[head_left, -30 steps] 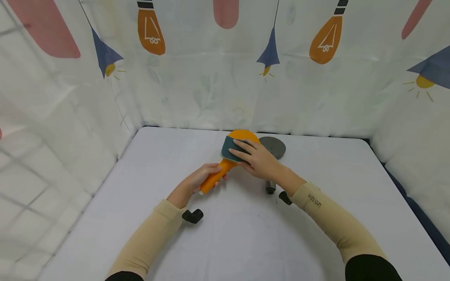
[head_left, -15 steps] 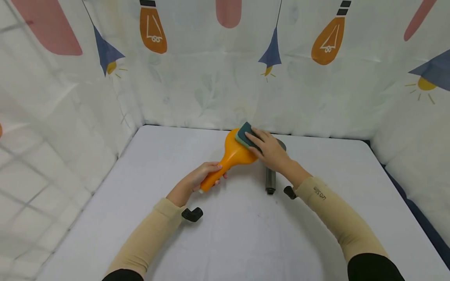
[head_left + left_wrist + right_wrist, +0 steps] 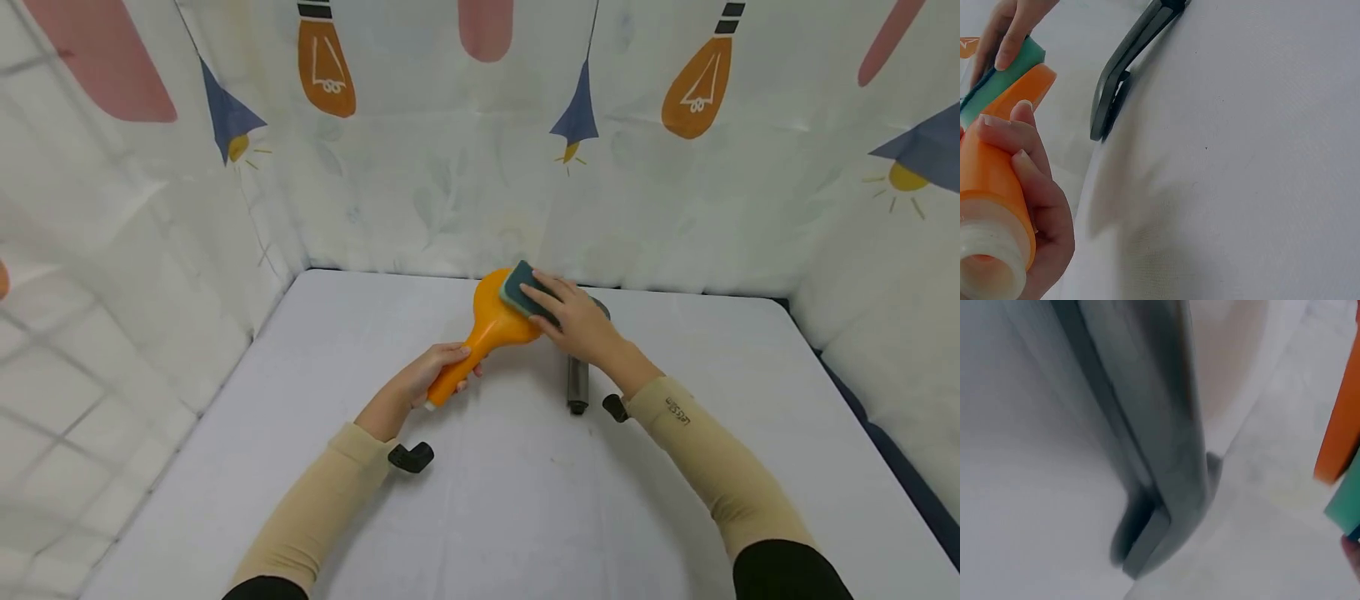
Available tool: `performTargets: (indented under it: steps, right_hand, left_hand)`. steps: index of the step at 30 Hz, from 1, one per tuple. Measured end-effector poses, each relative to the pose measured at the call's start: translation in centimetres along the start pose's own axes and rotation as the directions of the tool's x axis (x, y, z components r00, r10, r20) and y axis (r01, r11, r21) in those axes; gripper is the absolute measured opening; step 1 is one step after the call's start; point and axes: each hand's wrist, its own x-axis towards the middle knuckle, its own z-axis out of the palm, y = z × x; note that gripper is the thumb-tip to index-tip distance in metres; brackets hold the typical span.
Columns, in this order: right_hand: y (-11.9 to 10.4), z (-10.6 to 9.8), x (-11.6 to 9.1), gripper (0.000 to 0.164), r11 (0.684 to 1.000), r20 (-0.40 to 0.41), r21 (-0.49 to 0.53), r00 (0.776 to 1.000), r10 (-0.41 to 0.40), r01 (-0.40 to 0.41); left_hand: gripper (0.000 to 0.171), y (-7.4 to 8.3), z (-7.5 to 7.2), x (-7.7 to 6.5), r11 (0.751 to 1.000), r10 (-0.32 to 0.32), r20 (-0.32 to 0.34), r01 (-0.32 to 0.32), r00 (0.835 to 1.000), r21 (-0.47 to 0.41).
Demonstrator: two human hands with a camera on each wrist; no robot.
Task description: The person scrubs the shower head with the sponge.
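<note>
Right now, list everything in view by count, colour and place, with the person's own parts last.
Table: 1, white, low in the head view.
Printed fabric: count unclear, white with coloured prints, behind and beside the table.
Strip: 1, navy, along the table's right edge.
Orange tool: 1, orange with whitish hollow end, raised above the table.
Sponge: 1, two greens, against the tool's round head.
Handled object: 1, dark grey, on the table, partly hidden.
Wrist pieces: 2, black, at the wrists.
Sleeves: 2, beige, on the forearms.
Left hand: 1, bare, gripping the tool's handle.
Right hand: 1, bare, holding the sponge.
</note>
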Motion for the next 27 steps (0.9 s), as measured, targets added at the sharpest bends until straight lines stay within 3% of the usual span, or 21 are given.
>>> performTargets:
  steps: [3,5,9,12,14,16,18,21,24,27]
  right_hand:
    - [0.4,-0.5,-0.4,0.053,0.991,0.026,-0.012,0.991,0.135,-0.135]
    - [-0.2,-0.5,-0.3,0.054,0.991,0.036,-0.012,0.99,0.135,-0.135]
    - [-2.4,0.0,-0.2,0.053,0.999,0.033,-0.022,0.998,-0.046,0.047]
    - [-3.7,0.4,-0.3,0.055,0.975,0.03,-0.046,0.976,-0.215,0.216]
    - [-3.9,0.5,-0.3,0.057,0.96,0.018,-0.053,0.961,-0.276,0.276]
    - [-3.2,0.4,-0.4,0.057,0.96,-0.002,-0.046,0.961,-0.276,0.276]
    - [-2.1,0.2,-0.3,0.056,0.977,-0.022,-0.014,0.977,-0.212,0.212]
    - [0.0,-0.3,-0.5,0.053,0.999,-0.024,0.035,0.999,-0.029,0.03]
    - [1.5,-0.8,-0.8,0.053,0.985,-0.008,0.072,0.987,0.158,-0.157]
    - [2.0,-1.0,-1.2,0.053,0.97,-0.009,0.094,0.974,0.228,-0.226]
  left_hand:
    - [0.048,0.0,0.0,0.1,1.0,0.001,0.002,-0.001,1.0,-0.004]
    - [0.048,0.0,0.1,0.2,1.0,0.006,0.0,-0.006,1.0,0.0]
    - [0.048,0.0,0.4,0.4,1.0,0.02,-0.007,-0.02,1.0,0.004]
    - [0.048,-0.1,0.6,0.5,1.0,0.015,-0.011,-0.015,1.0,0.006]
    - [0.047,-0.1,0.6,0.5,1.0,0.002,-0.013,-0.002,1.0,0.003]
    - [0.048,0.0,0.7,0.5,1.0,0.002,-0.011,-0.002,1.0,0.013]
    - [0.049,0.1,0.7,0.5,1.0,0.007,-0.009,-0.007,1.0,0.019]
    - [0.049,0.2,0.7,0.4,0.999,0.025,-0.01,-0.024,1.0,0.025]
    - [0.048,0.3,0.7,0.3,1.0,0.028,-0.007,-0.028,1.0,0.007]
    - [0.049,0.4,0.8,0.2,1.0,0.027,0.009,-0.027,1.0,-0.005]
